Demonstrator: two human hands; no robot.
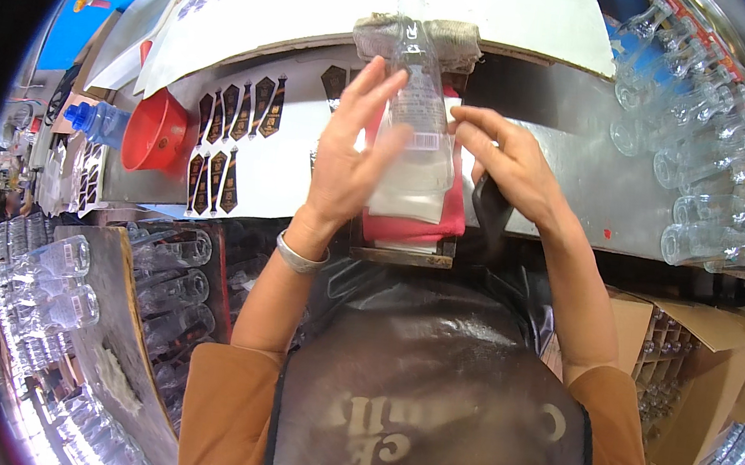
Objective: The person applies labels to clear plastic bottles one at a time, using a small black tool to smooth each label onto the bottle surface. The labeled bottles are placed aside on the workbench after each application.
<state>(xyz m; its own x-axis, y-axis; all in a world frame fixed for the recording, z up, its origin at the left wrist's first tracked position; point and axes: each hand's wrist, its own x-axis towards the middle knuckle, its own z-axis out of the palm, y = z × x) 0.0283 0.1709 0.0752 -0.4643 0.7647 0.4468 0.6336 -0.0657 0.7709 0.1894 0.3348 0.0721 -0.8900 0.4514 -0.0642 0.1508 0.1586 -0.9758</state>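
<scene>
A clear glass bottle (419, 160) with printed markings lies on its back on a red cloth (410, 228), its neck pointing away from me over a rolled grey cloth (458, 44). At its left side is my left hand (350, 152), open, with fingers outstretched and slightly smeared by motion. Whether it touches the glass I cannot tell. My right hand (511, 161), to the right of the bottle, has curled fingers around a dark flat piece (491, 211) hanging below the palm. The fingers hide part of that piece, so its kind is unclear.
Dark tie-shaped labels (241, 112) lie in rows on a white sheet at left, near a red plastic bowl (156, 131) and a blue-capped bottle (100, 122). Clear bottles (715, 166) crowd the right side. An open cardboard box (696, 380) stands at lower right.
</scene>
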